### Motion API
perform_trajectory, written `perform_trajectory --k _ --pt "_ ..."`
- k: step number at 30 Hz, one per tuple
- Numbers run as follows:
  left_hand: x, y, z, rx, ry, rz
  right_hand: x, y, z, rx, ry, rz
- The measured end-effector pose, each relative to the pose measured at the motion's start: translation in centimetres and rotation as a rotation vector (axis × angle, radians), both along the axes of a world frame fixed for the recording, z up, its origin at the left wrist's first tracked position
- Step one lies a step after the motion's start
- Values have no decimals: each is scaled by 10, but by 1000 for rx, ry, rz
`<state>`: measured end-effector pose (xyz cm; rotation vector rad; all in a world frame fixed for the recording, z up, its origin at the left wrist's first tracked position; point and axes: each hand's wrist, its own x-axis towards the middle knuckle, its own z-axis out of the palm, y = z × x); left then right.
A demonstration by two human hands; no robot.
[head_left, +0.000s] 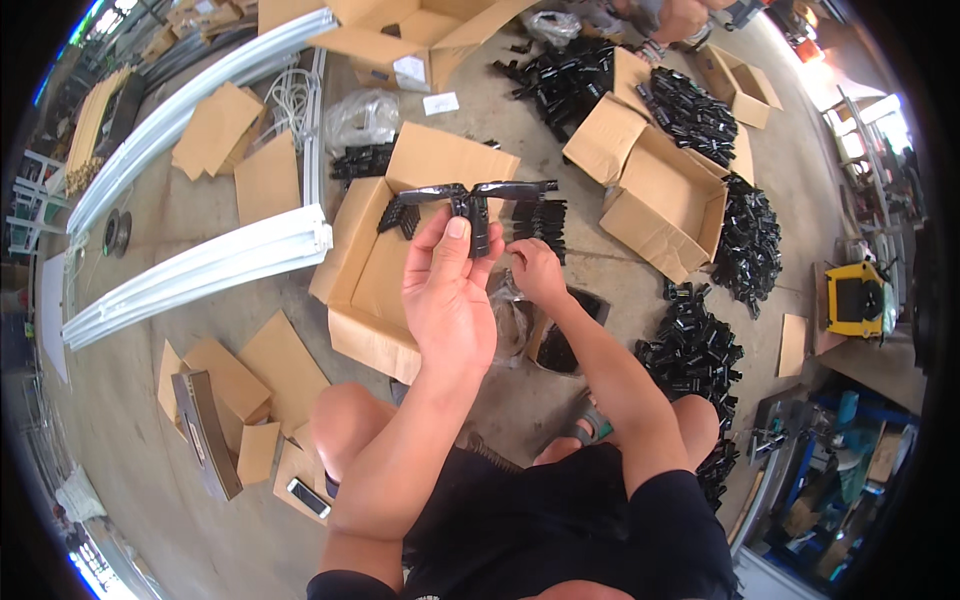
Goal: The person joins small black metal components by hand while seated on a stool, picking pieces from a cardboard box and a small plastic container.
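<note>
My left hand (450, 295) is raised in the middle, its thumb and fingers closed round the stem of a glossy black T-shaped plastic piece (478, 215). Two arms spread sideways from the top of that piece. Just right of it, my right hand (538, 270) has its fingertips pinched together; anything in them is too small to make out. Beneath my left hand stands an open cardboard box (372, 335), with some black pieces (400, 218) against its left side. A row of black pieces (540, 222) lies beyond my right hand.
Heaps of black pieces (690, 345) lie to the right, near another open carton (668, 205). A small container (570, 335) with dark contents sits by my right forearm. Long white metal profiles (210, 262) extend at left. Flattened cardboard (285, 365) and a phone (308, 497) lie lower left. Another person's hand (682, 18) shows at top.
</note>
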<state>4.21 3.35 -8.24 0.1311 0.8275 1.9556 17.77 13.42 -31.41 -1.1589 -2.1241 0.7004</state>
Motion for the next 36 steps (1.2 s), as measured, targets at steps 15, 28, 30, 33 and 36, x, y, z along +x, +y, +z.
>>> perform_trajectory --k 15,28,30,33,36 --pt "69 -10 -4 82 49 -105 45 -80 244 -646 1156 -96" --pt "88 -3 2 157 175 -30 32 -73 245 -595 1253 -157" --pt "86 -3 -2 167 202 -63 32 -71 243 -587 1246 -166" --pt "86 1 -6 149 200 -44 27 -70 238 -575 1248 -222" --pt "86 1 -3 145 198 -38 25 -69 236 -573 1263 -221"
